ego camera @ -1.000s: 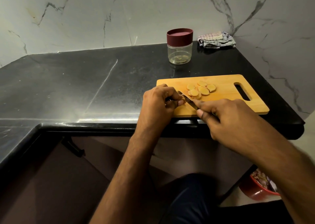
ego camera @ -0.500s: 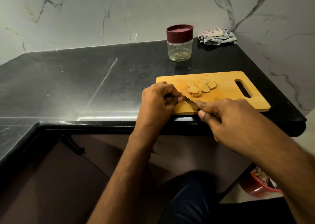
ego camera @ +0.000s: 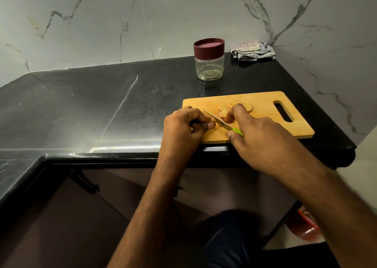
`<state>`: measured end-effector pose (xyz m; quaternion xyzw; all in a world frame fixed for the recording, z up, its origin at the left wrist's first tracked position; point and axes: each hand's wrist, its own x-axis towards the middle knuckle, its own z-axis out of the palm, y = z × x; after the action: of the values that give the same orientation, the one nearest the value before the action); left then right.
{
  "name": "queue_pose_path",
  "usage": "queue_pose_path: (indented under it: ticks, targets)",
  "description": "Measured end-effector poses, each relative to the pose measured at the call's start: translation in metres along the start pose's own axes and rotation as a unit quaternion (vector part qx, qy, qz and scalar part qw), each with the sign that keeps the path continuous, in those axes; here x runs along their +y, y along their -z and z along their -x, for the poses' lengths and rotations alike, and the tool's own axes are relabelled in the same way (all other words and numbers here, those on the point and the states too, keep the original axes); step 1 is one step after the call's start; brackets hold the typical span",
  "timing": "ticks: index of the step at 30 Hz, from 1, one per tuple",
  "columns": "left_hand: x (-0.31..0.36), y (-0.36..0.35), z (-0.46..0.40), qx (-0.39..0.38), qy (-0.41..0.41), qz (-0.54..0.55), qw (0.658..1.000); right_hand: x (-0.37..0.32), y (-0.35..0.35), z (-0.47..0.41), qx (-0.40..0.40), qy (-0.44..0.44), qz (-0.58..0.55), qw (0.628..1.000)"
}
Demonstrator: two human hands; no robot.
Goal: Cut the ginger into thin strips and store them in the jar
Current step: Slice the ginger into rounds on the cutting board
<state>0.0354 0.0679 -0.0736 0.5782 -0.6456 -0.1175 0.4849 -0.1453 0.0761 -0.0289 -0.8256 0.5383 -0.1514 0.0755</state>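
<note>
Pale yellow round ginger slices (ego camera: 226, 109) lie flat in a cluster on the wooden board. A clear glass jar with maroon lid (ego camera: 209, 59) stands upright, closed, well behind them.

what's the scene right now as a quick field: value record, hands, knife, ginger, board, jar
left hand: fingers curled, pinching a small ginger piece at the board's near left
right hand: on the knife's green handle, fingertips reaching to the slices
knife: blade slanted across the board between the hands
ginger slices: round slices loose on the board, none cut into strips yet
cutting board: wooden, at the counter's front edge, handle slot to the right
jar: behind the board, maroon lid on
cloth: crumpled in the back corner
</note>
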Motion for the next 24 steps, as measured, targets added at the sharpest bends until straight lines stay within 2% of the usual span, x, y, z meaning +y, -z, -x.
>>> queue_pose_path:
  ticks: [6, 14, 21, 24]
  targets:
    - [0.0012, 0.0001, 0.0007, 0.0, 0.001, 0.004, 1.0, 0.0008, 0.001, -0.0028, -0.013, 0.005, 0.005, 1.0]
    - [-0.002, -0.0004, -0.0001, -0.002, 0.007, 0.018, 1.0, 0.0042, -0.0005, -0.0042, -0.027, 0.0, -0.051, 0.998]
    - [-0.0013, 0.0011, -0.0006, -0.005, 0.005, 0.015, 1.0, 0.0027, -0.0026, 0.0023, 0.017, -0.024, -0.126, 0.992]
    - [-0.0004, 0.002, -0.0004, -0.005, 0.007, 0.004, 1.0, 0.0009, -0.0029, 0.0024, 0.007, -0.026, -0.124, 0.992]
